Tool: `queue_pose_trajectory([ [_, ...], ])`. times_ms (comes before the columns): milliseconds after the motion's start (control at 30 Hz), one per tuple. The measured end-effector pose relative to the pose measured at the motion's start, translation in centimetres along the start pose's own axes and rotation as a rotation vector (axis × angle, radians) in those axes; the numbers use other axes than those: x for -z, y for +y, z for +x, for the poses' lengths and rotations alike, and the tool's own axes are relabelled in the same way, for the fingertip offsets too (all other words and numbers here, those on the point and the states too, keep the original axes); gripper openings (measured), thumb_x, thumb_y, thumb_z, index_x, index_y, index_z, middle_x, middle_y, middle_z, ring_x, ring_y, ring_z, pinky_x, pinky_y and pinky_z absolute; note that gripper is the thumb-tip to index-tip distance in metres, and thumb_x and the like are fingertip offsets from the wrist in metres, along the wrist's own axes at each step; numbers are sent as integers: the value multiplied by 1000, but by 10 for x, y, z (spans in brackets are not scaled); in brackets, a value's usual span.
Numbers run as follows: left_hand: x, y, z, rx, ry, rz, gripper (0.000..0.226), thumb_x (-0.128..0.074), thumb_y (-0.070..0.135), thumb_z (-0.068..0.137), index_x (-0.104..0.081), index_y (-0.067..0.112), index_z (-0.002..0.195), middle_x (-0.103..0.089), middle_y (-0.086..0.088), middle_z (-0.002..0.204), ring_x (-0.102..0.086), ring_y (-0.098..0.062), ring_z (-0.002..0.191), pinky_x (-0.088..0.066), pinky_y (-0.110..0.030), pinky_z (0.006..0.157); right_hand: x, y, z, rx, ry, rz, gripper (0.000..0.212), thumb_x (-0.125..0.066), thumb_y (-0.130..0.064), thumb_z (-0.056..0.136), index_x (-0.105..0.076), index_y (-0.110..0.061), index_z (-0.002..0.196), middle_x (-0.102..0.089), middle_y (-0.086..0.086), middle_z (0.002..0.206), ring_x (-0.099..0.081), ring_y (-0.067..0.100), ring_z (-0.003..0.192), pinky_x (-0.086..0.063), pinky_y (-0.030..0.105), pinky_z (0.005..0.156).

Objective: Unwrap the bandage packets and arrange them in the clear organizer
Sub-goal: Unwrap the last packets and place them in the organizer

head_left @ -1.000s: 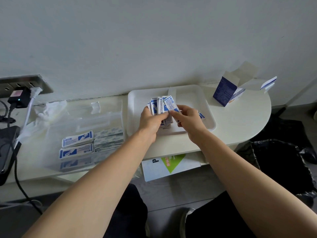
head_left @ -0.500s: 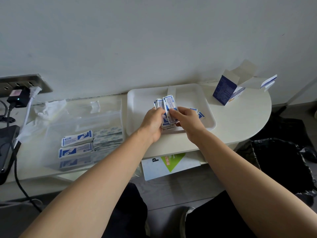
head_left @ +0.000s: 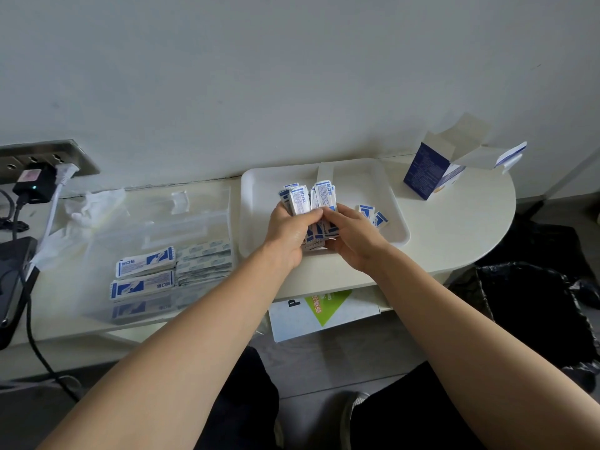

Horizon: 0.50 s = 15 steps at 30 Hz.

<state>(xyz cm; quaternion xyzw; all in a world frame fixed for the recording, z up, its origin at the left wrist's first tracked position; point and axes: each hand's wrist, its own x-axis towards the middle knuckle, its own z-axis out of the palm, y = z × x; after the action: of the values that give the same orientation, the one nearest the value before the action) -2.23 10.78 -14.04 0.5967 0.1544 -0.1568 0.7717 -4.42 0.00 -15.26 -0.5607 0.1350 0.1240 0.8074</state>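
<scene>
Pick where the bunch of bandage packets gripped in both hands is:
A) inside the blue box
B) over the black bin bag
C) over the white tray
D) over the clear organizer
C: the left hand and right hand grip the packets above the white tray, while the clear organizer lies further to the left.

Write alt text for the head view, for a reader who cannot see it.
The left hand and right hand grip a bundle of packets over a white tray. A clear organizer on the left holds neat stacks; an open blue box stands on the right.
</scene>
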Motion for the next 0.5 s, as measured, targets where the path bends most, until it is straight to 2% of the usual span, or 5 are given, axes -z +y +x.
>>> queue_pose_trajectory([
  [100, -5, 5, -4, 46, -30, -42, 24, -51, 4, 91, -61, 11, 112, -69, -11, 91, -66, -24, 71, -54, -30, 60, -1, 1, 0, -3, -1, 16, 27, -42, -13, 101, -55, -5, 124, -65, 11, 95, -63, 23, 82, -52, 43, 81],
  [233, -5, 6, -4, 109, -21, -112, 29, -34, 4, 90, -61, 10, 99, -66, -17, 93, -62, -28, 72, -50, -34, 66, -5, 1, -1, -22, -3, 22, 29, -44, -12, 100, -53, -5, 127, -65, 11, 95, -63, 23, 79, -54, 41, 76],
  [367, -3, 1, -3, 5, 7, 13, 28, -43, -1, 93, -62, 13, 109, -69, -10, 94, -66, -23, 76, -54, -33, 65, -5, 0, -4, -31, -42, 10, 28, -39, -13, 102, -52, -6, 127, -64, 15, 102, -64, 26, 85, -59, 44, 77],
  [500, -2, 0, -1, -5, 27, 18, 24, -50, 2, 93, -62, 13, 112, -70, -11, 102, -67, -25, 85, -56, -37, 71, -6, 1, -4, -28, -76, -38, 31, -40, -12, 102, -50, -6, 131, -62, 16, 110, -64, 26, 92, -59, 41, 77],
])
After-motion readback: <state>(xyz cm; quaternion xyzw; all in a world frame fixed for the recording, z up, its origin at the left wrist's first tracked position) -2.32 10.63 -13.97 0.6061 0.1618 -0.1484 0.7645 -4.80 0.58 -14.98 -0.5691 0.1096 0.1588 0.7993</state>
